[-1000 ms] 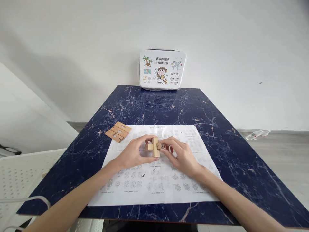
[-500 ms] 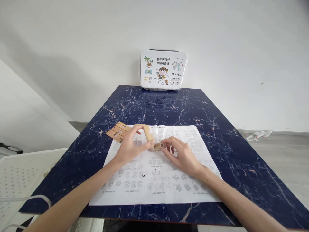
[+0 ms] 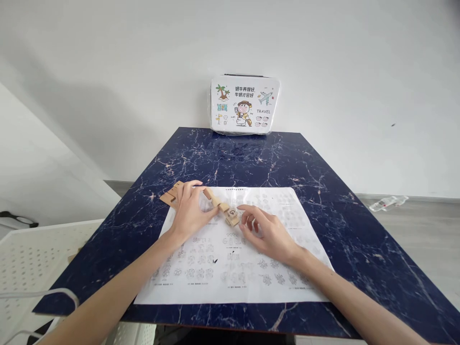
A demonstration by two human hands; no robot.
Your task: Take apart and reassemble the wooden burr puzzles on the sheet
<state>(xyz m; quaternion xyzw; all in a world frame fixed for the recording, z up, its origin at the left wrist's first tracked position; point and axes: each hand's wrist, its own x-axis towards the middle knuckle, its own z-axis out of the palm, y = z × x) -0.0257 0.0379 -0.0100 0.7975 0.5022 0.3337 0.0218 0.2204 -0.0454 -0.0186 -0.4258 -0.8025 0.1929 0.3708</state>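
Light wooden puzzle pieces (image 3: 214,199) with notches lie in a slanted row over the paper sheet. My left hand (image 3: 189,211) has its thumb and fingers at the upper piece, one at each side of it. At the row's lower right end is a wooden block marked with a letter like G (image 3: 233,214); whether it is locked to the other piece or only touches it, I cannot tell. Just right of that block, my right hand (image 3: 266,232) is half curled, thumb and index finger apart, holding nothing. Several flat numbered wooden pieces (image 3: 168,197) sit partly behind my left hand.
Printed diagrams cover the white sheet (image 3: 235,294) on the dark blue marbled table (image 3: 237,167). A white case with cartoon pictures (image 3: 245,105) leans on the wall at the back. At left stands a white perforated basket (image 3: 36,258); clear plastic packaging (image 3: 388,203) lies at right.
The upper wooden piece has come down from a raised tilt to lie in line with the lettered block. My right fingers have let go of that block, which has turned.
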